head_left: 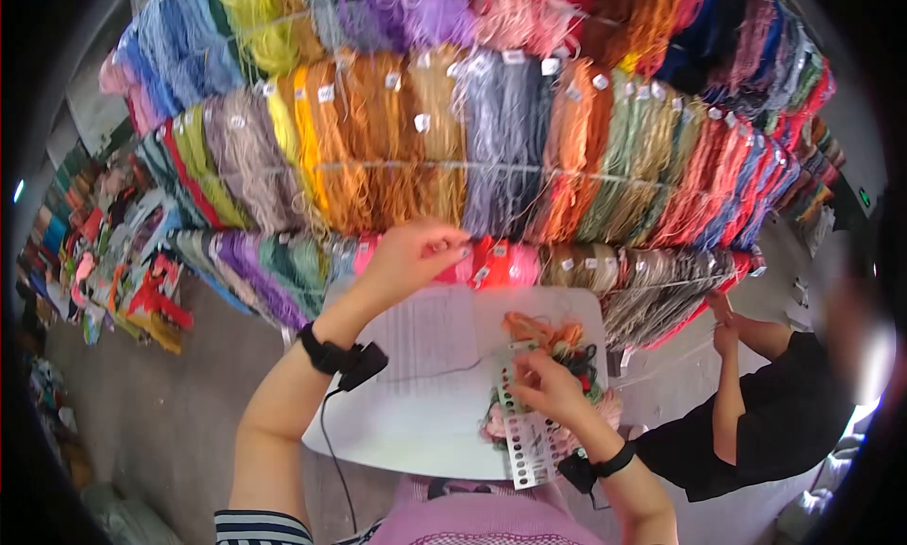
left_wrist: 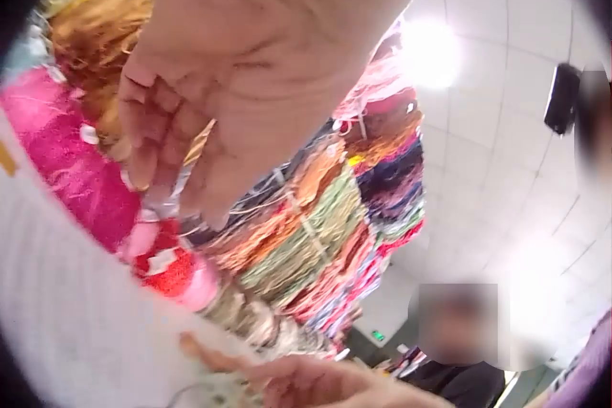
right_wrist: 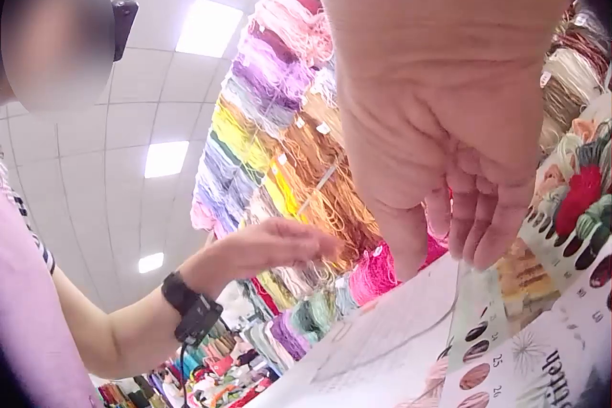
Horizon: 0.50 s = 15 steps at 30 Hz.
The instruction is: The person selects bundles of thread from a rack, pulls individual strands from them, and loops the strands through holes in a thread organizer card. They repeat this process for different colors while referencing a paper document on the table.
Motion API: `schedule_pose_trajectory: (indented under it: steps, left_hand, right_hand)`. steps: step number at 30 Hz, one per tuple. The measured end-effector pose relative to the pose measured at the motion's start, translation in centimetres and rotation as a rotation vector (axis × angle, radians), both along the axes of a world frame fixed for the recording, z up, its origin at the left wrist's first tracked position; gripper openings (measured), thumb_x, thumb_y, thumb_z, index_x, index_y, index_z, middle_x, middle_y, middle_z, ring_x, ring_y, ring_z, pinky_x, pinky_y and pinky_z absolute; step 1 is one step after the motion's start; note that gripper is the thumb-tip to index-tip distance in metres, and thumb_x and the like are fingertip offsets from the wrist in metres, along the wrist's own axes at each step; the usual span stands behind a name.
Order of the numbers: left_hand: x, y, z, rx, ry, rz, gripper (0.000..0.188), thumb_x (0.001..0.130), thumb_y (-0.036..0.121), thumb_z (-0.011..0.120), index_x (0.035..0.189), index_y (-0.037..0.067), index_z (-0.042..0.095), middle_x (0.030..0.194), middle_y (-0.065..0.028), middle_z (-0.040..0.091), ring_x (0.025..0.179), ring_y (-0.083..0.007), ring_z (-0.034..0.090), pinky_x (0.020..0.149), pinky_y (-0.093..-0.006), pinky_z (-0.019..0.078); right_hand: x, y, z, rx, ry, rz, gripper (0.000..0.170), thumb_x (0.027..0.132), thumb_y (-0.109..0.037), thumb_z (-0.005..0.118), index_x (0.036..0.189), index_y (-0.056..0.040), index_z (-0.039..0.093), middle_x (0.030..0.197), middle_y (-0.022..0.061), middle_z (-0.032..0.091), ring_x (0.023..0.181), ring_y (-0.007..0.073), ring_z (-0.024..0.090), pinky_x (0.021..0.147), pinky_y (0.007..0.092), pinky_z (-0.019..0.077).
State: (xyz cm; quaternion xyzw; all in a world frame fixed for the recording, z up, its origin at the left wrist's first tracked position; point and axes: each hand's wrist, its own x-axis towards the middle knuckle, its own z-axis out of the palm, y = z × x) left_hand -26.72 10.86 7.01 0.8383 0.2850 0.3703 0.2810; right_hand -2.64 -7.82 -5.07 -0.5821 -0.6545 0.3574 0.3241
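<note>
My left hand (head_left: 413,252) is raised over the far edge of the white table, fingers bent, before the lowest row of yarn. In the left wrist view I cannot tell whether the fingertips of that hand (left_wrist: 225,73) hold anything. My right hand (head_left: 550,386) is low over a white card with punched holes (head_left: 525,451). At the card's edge, the right hand (right_wrist: 449,131) pinches a thin thread (right_wrist: 421,333), which trails leftward across a printed sheet (head_left: 430,332). Orange skeins (head_left: 543,330) and other coloured thread bundles lie around the card, partly beneath it.
Racks of hanging yarn skeins (head_left: 368,148) rise behind the table (head_left: 397,441) in several rows. A person in black (head_left: 756,432) is at the right. More heaped yarn (head_left: 118,271) fills the left side. A cable (head_left: 333,441) hangs from the left wrist camera.
</note>
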Motion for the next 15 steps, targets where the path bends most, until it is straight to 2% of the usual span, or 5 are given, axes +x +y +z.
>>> schedule_pose_trajectory:
  steps: [5, 7, 10, 12, 15]
  left_hand:
    - [7.6, 6.0, 7.3, 0.123, -0.167, 0.104, 0.022, 0.087, 0.007, 0.066, 0.108, 0.004, 0.070, 0.093, -0.0058, 0.068, 0.079, -0.0118, 0.062, 0.069, -0.0279, 0.0485]
    - [9.1, 10.1, 6.9, 0.240, -0.311, 0.372, 0.015, 0.084, 0.004, 0.064, 0.098, 0.007, 0.069, 0.095, -0.0057, 0.065, 0.075, -0.0188, 0.064, 0.068, -0.0336, 0.0510]
    - [9.9, 12.8, 6.2, 0.394, -0.533, 0.610, 0.015, 0.083, 0.004, 0.064, 0.095, 0.012, 0.065, 0.101, -0.0033, 0.060, 0.072, -0.0200, 0.063, 0.068, -0.0357, 0.0506]
    - [9.8, 12.6, 5.8, 0.366, -0.508, 0.656, 0.016, 0.082, 0.008, 0.067, 0.096, 0.016, 0.064, 0.105, -0.0019, 0.055, 0.071, -0.0195, 0.062, 0.070, -0.0352, 0.0498]
    - [10.4, 11.2, 6.7, 0.399, -0.382, 0.618, 0.015, 0.082, 0.016, 0.071, 0.095, 0.016, 0.064, 0.098, -0.0030, 0.057, 0.075, -0.0213, 0.061, 0.068, -0.0358, 0.0486]
  right_hand:
    - [0.6, -2.3, 0.4, 0.014, 0.052, -0.061, 0.036, 0.082, -0.013, 0.074, 0.114, -0.0001, 0.064, 0.093, 0.0058, 0.061, 0.072, 0.0129, 0.059, 0.065, 0.0272, 0.0488]
    - [0.9, -3.5, 1.6, 0.039, 0.001, -0.051, 0.036, 0.082, -0.014, 0.074, 0.114, 0.0002, 0.064, 0.093, 0.0066, 0.061, 0.072, 0.0138, 0.060, 0.065, 0.0275, 0.0490]
    - [2.1, -5.1, 2.0, 0.075, -0.093, -0.039, 0.034, 0.083, -0.015, 0.075, 0.111, 0.0006, 0.064, 0.091, 0.0088, 0.061, 0.072, 0.0160, 0.061, 0.065, 0.0281, 0.0497]
    - [2.7, -6.3, 1.4, 0.040, -0.001, -0.113, 0.031, 0.082, -0.017, 0.074, 0.107, -0.0017, 0.065, 0.091, 0.0104, 0.063, 0.071, 0.0214, 0.063, 0.066, 0.0322, 0.0505]
    - [3.7, -7.0, 0.9, 0.023, -0.032, -0.120, 0.029, 0.082, -0.016, 0.073, 0.106, -0.0024, 0.066, 0.089, 0.0095, 0.063, 0.071, 0.0208, 0.063, 0.066, 0.0319, 0.0507]
